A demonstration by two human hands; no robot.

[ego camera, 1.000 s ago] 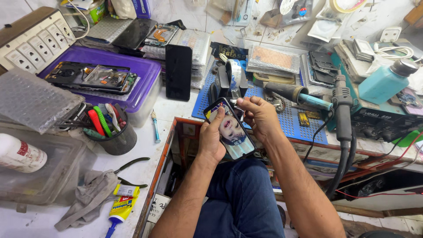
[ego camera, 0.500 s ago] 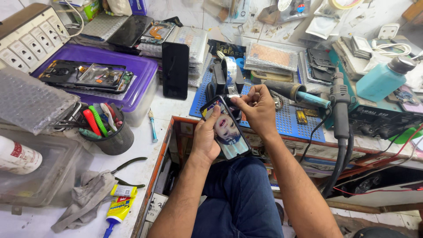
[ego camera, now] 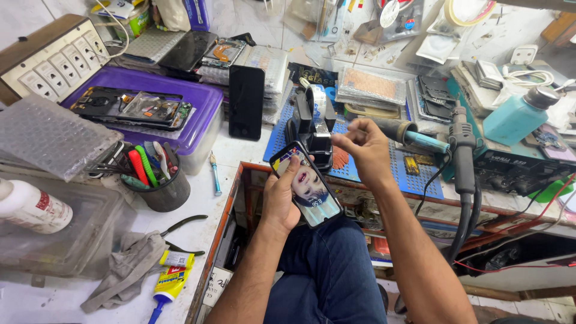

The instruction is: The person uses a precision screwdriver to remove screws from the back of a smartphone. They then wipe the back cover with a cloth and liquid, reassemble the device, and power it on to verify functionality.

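Note:
My left hand [ego camera: 281, 197] grips a smartphone [ego camera: 309, 189] from its left side, over my lap; the screen is lit with a photo and faces me. My right hand [ego camera: 365, 146] hovers just above and to the right of the phone, apart from it. Its thumb and forefinger are pinched together, and I can make out nothing between them. A black clamp-like stand [ego camera: 313, 127] sits on the blue perforated mat [ego camera: 393, 177], right behind the phone's top edge and left of my right hand.
A soldering iron [ego camera: 417, 137] and a hot-air handle [ego camera: 462, 141] lie right of my hand, with a teal bottle [ego camera: 515, 117] beyond. To the left are a dark phone [ego camera: 246, 102], a purple-lidded box [ego camera: 201, 123], a tool cup [ego camera: 157, 183], pliers [ego camera: 183, 231] and a glue tube [ego camera: 171, 282].
My right hand has lifted off the phone's top edge and moved up and to the right. The phone has tilted slightly in my left hand.

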